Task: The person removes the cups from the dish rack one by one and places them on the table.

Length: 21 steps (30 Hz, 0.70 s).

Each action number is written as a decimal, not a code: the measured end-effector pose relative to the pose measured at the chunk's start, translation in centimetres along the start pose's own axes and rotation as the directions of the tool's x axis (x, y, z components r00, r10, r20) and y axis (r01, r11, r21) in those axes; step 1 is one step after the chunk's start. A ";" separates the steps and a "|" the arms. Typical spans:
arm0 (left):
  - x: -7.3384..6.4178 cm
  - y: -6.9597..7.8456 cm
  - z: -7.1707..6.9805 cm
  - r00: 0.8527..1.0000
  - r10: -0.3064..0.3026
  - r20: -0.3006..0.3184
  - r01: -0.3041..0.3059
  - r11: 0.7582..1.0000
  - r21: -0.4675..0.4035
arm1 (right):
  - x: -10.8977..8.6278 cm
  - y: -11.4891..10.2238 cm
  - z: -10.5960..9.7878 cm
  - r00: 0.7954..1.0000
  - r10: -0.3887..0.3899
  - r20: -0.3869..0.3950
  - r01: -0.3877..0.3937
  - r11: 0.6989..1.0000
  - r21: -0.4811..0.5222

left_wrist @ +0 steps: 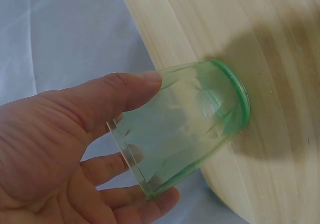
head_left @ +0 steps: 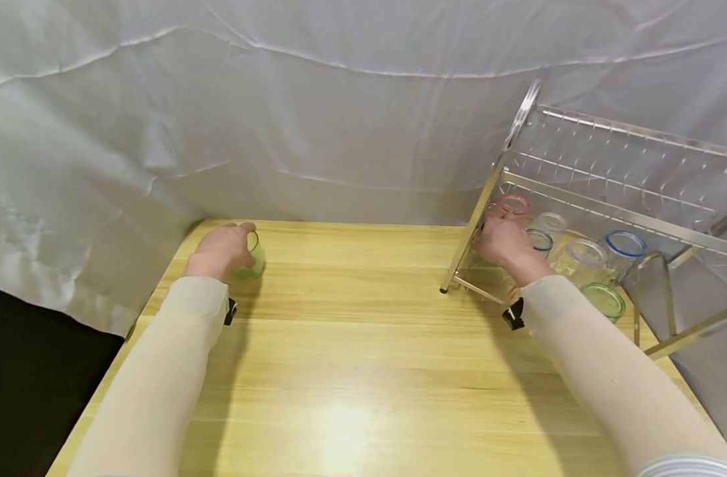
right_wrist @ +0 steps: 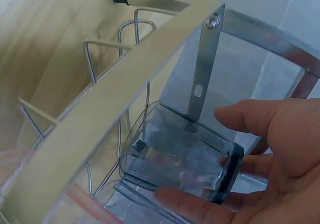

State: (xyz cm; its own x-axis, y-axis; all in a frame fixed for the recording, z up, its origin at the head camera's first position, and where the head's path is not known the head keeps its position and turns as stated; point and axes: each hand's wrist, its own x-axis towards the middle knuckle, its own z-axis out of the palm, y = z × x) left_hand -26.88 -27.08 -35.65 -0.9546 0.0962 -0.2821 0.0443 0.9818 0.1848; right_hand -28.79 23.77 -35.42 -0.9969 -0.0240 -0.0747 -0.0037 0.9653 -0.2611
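At the far left of the table (head_left: 339, 311), my left hand (head_left: 223, 248) grips a clear green glass (left_wrist: 185, 119) near its rim. The thumb lies on one side and the fingers (left_wrist: 145, 204) reach round the other. My right hand (head_left: 506, 238) reaches in at the left end of a metal rack (head_left: 488, 182). In the right wrist view its fingers lie beside a dark-rimmed clear glass (right_wrist: 180, 149), while the thumb (right_wrist: 245, 115) stands slightly apart from it. A pink-rimmed glass (head_left: 514, 204) shows just beyond this hand.
Inside the rack stand several glasses, among them a blue-rimmed one (head_left: 626, 244) and a green-rimmed one (head_left: 603, 301). Wire loops (right_wrist: 107, 44) and metal bars surround the right hand. Grey cloth (head_left: 339, 132) hangs behind the table.
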 end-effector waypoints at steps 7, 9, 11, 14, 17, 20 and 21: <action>-0.1 0.0 0.1 1.000 -0.001 0.007 0.001 1.000 -0.002 | -0.2 0.1 0.6 1.000 0.019 0.021 -0.019 0.999 0.026; 0.0 0.0 0.0 1.000 0.001 0.009 -0.001 1.000 0.006 | -0.3 0.2 0.8 1.000 0.017 0.018 -0.018 0.999 0.038; 0.0 -0.1 0.0 1.000 0.000 0.010 0.000 1.000 0.010 | -0.4 0.4 1.0 1.000 0.007 0.013 -0.007 0.999 0.048; -0.1 -0.1 0.1 1.000 -0.009 0.016 0.009 1.000 0.006 | -0.8 0.4 1.1 1.000 -0.015 0.000 0.015 0.999 0.037; -0.1 -0.1 0.2 1.000 -0.015 0.017 0.015 1.000 -0.007 | -1.3 0.3 1.1 1.000 -0.021 -0.014 0.021 0.999 0.035; -0.2 -0.1 0.2 1.000 -0.010 0.013 0.010 1.000 -0.014 | -1.8 0.1 1.0 0.999 -0.035 -0.041 0.037 0.998 0.050; -0.2 -0.1 0.3 1.000 -0.008 0.011 0.008 1.000 -0.018 | -2.0 0.1 0.9 0.998 -0.041 -0.050 0.043 0.998 0.055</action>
State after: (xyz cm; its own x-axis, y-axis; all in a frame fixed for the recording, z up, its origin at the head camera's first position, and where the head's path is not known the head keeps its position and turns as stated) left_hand -26.57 -27.13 -35.84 -0.9516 0.0905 -0.2938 0.0315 0.9794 0.1996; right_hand -26.70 23.68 -36.19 -0.9986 -0.0503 -0.0162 -0.0426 0.9476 -0.3167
